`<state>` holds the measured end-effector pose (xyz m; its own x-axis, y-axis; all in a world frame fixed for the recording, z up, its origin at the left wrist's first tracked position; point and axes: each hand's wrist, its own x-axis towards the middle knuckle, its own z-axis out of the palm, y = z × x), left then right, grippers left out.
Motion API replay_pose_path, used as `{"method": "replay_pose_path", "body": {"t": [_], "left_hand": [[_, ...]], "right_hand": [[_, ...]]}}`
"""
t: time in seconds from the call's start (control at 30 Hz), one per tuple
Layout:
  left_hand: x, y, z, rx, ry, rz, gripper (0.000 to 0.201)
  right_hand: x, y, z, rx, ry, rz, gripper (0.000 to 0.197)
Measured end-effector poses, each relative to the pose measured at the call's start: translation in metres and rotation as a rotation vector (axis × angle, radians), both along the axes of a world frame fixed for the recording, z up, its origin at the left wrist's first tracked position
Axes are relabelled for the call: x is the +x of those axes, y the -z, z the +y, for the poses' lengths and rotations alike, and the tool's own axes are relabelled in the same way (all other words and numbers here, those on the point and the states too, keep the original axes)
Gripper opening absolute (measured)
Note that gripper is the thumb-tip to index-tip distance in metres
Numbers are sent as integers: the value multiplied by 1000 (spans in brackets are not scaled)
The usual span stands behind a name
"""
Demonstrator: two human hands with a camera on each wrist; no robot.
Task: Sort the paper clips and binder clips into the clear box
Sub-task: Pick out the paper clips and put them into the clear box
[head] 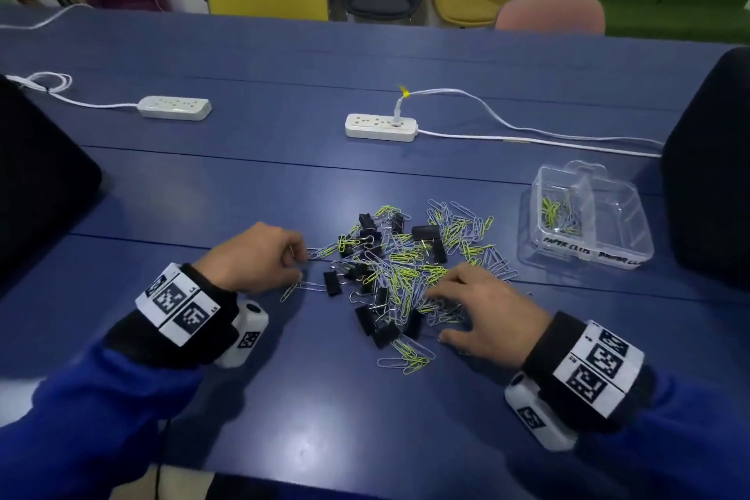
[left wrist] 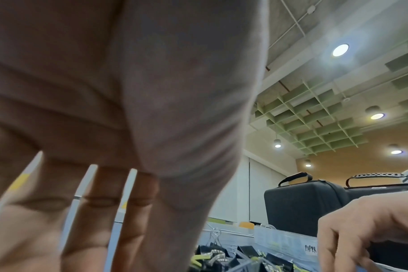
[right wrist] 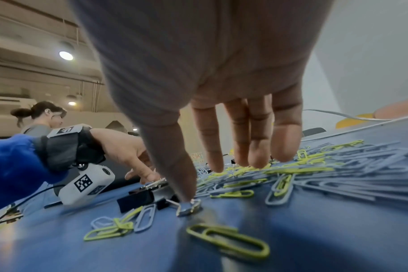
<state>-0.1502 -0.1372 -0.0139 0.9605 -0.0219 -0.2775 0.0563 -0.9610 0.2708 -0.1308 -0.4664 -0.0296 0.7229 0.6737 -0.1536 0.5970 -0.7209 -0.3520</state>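
A mixed pile of grey and yellow-green paper clips (head: 410, 268) and black binder clips (head: 426, 233) lies mid-table. My left hand (head: 301, 264) is at the pile's left edge, fingers curled down, thumb and forefinger pinching a grey paper clip (head: 293, 251). My right hand (head: 440, 315) lies spread over the pile's near right side. Its fingertips (right wrist: 259, 162) touch paper clips and its thumb presses a binder clip's silver handle (right wrist: 189, 207). The clear box (head: 633, 256) stands to the right. Its left compartment holds several paper clips (head: 554, 213).
Two white power strips (head: 175, 107) (head: 381, 127) with cables lie farther back. Dark bags stand at the table's left (head: 36, 183) and right (head: 710, 175) ends. Chairs line the far side. Another person (right wrist: 40, 119) shows in the right wrist view.
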Motion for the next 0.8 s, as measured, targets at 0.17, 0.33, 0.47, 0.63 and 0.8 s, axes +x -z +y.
{"method": "replay_pose_path", "body": {"t": [0.17, 0.33, 0.47, 0.63, 0.8], "left_hand": [[-4, 9, 0, -18, 57, -16, 17], [-3, 9, -8, 21, 98, -37, 13], [1, 11, -16, 56, 132, -10, 7], [4, 8, -13, 2, 123, 65, 7], [1, 8, -25, -42, 162, 60, 19]], "right_hand": [[3, -2, 2, -124, 57, -67, 58], [7, -2, 6, -176, 107, -100, 47], [9, -2, 11, -171, 87, -104, 27], [10, -2, 12, -147, 112, -104, 8], [8, -6, 13, -110, 123, -72, 13]]}}
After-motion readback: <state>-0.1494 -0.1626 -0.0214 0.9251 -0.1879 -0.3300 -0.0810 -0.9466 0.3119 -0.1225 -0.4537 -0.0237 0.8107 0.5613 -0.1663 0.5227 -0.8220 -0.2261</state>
